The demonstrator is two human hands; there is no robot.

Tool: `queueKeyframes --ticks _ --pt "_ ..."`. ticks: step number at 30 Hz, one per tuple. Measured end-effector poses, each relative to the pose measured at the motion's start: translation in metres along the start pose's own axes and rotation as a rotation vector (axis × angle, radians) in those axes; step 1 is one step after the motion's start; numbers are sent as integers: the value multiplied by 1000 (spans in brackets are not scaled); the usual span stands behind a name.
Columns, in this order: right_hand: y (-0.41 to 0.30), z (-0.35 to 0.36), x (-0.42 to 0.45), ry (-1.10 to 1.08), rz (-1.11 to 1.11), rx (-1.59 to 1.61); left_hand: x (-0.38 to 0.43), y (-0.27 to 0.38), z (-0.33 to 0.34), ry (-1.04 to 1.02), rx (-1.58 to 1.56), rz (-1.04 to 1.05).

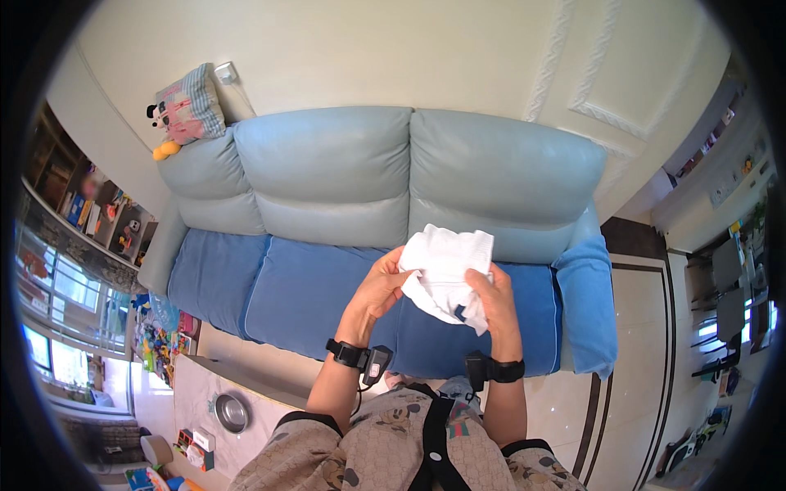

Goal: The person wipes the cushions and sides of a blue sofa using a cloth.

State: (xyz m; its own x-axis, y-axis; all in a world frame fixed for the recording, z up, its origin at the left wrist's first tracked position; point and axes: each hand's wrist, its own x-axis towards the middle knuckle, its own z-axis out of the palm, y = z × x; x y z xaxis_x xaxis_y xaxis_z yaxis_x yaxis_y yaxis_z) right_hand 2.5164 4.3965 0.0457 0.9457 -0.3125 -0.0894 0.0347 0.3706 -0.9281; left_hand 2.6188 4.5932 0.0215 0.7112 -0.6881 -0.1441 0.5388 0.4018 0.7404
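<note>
A white knitted cloth item (443, 255), crumpled and folded, is held up between my two hands above the sofa seat. It has a ribbed edge at its upper right and a small dark blue patch near the bottom. My left hand (382, 285) pinches its left side between thumb and fingers. On the right side, my right hand (496, 297) grips it with the thumb lying over the front. Its exact kind cannot be made out. Both wrists wear black straps with small devices.
A pale blue-green leather sofa (325, 162) with blue seat covers (319, 291) stands before me. A blue towel (586, 307) drapes its right arm, and a cushion (190, 104) sits at its upper left. A metal bowl (232, 412) rests on the table (193, 383) at lower left.
</note>
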Motion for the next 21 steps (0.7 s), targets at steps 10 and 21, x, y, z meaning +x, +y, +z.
queueKeyframes --ticks 10,21 --pt "16 80 47 -156 11 -54 -27 43 -35 403 528 391" --pt "47 148 100 -341 9 -162 0 58 -108 208 -409 43"
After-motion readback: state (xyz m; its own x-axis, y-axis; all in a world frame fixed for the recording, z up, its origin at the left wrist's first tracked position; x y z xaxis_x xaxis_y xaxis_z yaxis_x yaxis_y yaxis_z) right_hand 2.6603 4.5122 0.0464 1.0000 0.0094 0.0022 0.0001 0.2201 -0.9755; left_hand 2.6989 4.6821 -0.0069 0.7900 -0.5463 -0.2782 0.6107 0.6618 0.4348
